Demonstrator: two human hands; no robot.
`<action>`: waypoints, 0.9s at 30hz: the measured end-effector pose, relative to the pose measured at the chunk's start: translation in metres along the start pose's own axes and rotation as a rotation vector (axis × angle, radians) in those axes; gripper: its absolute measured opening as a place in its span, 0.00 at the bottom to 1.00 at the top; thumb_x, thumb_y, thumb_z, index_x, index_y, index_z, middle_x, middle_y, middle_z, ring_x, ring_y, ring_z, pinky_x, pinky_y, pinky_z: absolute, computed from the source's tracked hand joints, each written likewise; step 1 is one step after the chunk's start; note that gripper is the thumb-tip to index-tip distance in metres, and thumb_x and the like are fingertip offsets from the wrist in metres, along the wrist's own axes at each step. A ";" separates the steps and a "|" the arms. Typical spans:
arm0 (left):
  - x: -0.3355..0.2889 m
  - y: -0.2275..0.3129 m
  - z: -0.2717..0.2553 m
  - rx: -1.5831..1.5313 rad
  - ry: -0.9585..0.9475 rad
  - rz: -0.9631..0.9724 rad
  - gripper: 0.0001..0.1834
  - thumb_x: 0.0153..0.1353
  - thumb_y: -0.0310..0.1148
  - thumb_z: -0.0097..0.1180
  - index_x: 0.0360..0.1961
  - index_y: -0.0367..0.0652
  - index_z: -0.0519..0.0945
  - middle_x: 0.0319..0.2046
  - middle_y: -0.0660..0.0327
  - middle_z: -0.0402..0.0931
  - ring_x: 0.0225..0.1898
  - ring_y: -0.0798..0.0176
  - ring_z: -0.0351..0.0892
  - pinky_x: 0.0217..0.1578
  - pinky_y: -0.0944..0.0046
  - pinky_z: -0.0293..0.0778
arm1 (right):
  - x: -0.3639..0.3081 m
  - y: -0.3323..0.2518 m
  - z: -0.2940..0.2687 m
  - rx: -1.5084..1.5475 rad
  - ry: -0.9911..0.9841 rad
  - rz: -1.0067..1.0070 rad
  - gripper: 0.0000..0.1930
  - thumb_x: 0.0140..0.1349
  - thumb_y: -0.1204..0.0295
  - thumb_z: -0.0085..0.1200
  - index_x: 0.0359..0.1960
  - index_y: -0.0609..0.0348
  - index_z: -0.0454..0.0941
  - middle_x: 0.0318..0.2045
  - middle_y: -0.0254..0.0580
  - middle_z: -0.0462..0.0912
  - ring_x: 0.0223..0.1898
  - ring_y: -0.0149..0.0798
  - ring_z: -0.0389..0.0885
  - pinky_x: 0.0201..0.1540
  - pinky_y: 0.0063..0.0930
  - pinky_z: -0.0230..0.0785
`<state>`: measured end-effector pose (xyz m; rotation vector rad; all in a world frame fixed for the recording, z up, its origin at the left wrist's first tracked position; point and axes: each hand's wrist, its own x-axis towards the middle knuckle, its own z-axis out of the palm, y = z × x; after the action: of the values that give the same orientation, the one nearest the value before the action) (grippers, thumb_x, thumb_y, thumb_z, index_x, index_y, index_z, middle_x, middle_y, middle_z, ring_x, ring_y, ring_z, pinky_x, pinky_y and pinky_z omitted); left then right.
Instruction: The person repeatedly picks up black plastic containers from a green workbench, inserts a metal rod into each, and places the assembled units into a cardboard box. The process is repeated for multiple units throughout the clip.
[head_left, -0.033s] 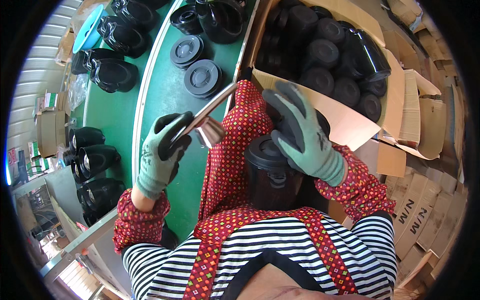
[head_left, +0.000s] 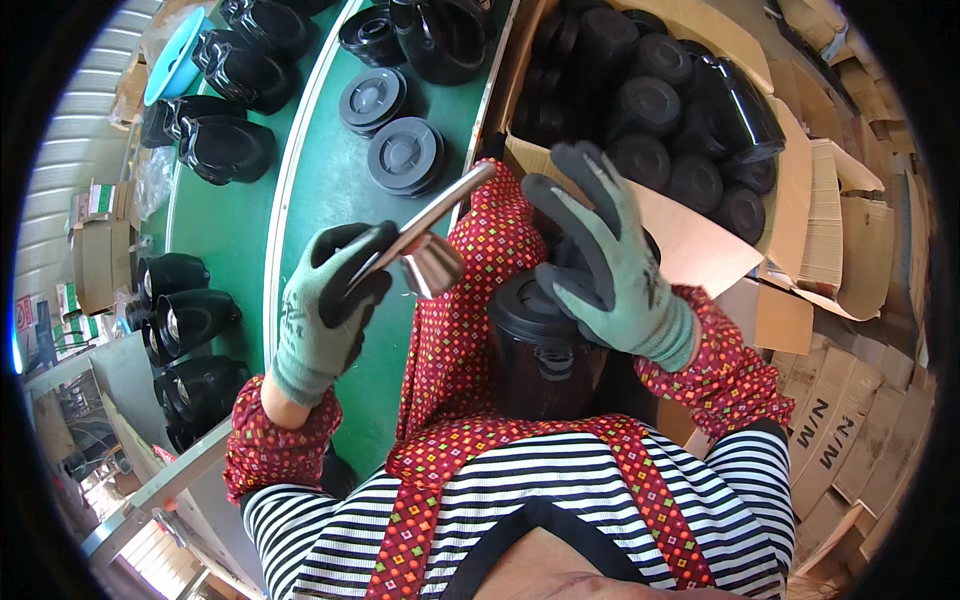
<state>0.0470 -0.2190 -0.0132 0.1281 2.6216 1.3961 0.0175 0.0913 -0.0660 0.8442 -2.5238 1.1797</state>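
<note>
Metal scoop: a long-handled, shiny metal scoop [head_left: 432, 268], held up over the bench edge and the red cloth, handle slanting up to the right; it touches neither canister nor lid.
Left hand: the gloved left hand [head_left: 325, 305] is closed on the scoop's handle — thumb and fingers pinch its lower end, the cup hanging free beyond.
Dark canister: a dark canister [head_left: 545, 378] stands upright against the person's front, its black lid [head_left: 535, 300] on top; whether that lid is fully seated cannot be told.
Right hand: the gloved right hand [head_left: 615, 265] is spread wide, fingers apart, with no visible hold on anything; its thumb is at the lid's edge, contact unclear. Another dark shape lies partly hidden behind it.
How far along: as it looks, lid and canister are together, while the scoop is apart from both — not yet set down or joined to anything.
Green bench: on the green bench [head_left: 325, 210] lie loose grey-black lids [head_left: 405, 157], with glossy black housings [head_left: 226, 150] farther left.
Open carton: beyond the right hand, an open carton [head_left: 695, 245] holds many black lidded canisters [head_left: 640, 160].
</note>
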 end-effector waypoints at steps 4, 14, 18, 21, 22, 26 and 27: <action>0.018 0.051 0.010 0.071 -0.143 0.211 0.25 0.65 0.16 0.62 0.64 0.35 0.80 0.57 0.50 0.79 0.39 0.65 0.83 0.36 0.69 0.77 | 0.055 0.021 -0.018 -0.036 -0.142 -0.290 0.28 0.61 0.66 0.63 0.65 0.54 0.81 0.61 0.54 0.80 0.67 0.57 0.73 0.76 0.61 0.54; 0.095 0.065 0.056 -0.135 -0.552 0.890 0.27 0.64 0.41 0.65 0.60 0.34 0.81 0.58 0.41 0.79 0.61 0.38 0.79 0.63 0.39 0.72 | 0.006 0.136 0.076 0.717 -0.308 -0.137 0.20 0.72 0.72 0.60 0.64 0.61 0.79 0.62 0.54 0.77 0.62 0.54 0.78 0.69 0.43 0.70; 0.083 0.067 0.103 -0.143 -0.493 0.796 0.29 0.58 0.47 0.66 0.59 0.46 0.81 0.50 0.53 0.79 0.55 0.46 0.78 0.61 0.45 0.71 | 0.011 0.133 0.087 0.833 -0.428 -0.225 0.15 0.74 0.66 0.55 0.56 0.63 0.78 0.58 0.54 0.78 0.61 0.51 0.77 0.69 0.43 0.67; 0.081 0.081 0.113 0.014 -0.494 0.660 0.26 0.58 0.47 0.66 0.55 0.46 0.82 0.49 0.53 0.80 0.54 0.47 0.79 0.58 0.47 0.72 | 0.038 0.111 0.076 1.158 -0.473 -0.264 0.19 0.75 0.60 0.50 0.44 0.69 0.80 0.54 0.60 0.79 0.60 0.58 0.76 0.68 0.50 0.66; 0.081 0.083 0.112 0.034 -0.493 0.627 0.25 0.58 0.46 0.67 0.53 0.46 0.82 0.48 0.53 0.80 0.52 0.46 0.80 0.56 0.48 0.73 | 0.044 0.103 0.070 1.133 -0.469 -0.296 0.18 0.76 0.62 0.50 0.48 0.68 0.79 0.57 0.60 0.79 0.62 0.58 0.76 0.70 0.51 0.65; 0.098 0.063 0.078 -0.298 -0.710 0.632 0.20 0.62 0.41 0.61 0.50 0.39 0.84 0.45 0.48 0.81 0.49 0.42 0.80 0.54 0.46 0.73 | 0.024 0.098 0.086 0.949 -0.489 -0.013 0.22 0.70 0.67 0.58 0.64 0.61 0.76 0.64 0.55 0.76 0.66 0.52 0.76 0.71 0.42 0.69; 0.092 0.053 0.077 -0.342 -0.683 0.696 0.19 0.64 0.42 0.59 0.49 0.39 0.84 0.44 0.49 0.81 0.47 0.42 0.81 0.54 0.44 0.74 | 0.010 0.099 0.097 0.670 -0.349 -0.088 0.23 0.70 0.67 0.59 0.64 0.61 0.77 0.64 0.55 0.76 0.67 0.53 0.75 0.71 0.43 0.68</action>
<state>-0.0288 -0.1126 -0.0215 1.3021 1.7937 1.5684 -0.0453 0.0641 -0.1862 1.3955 -2.2953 2.0438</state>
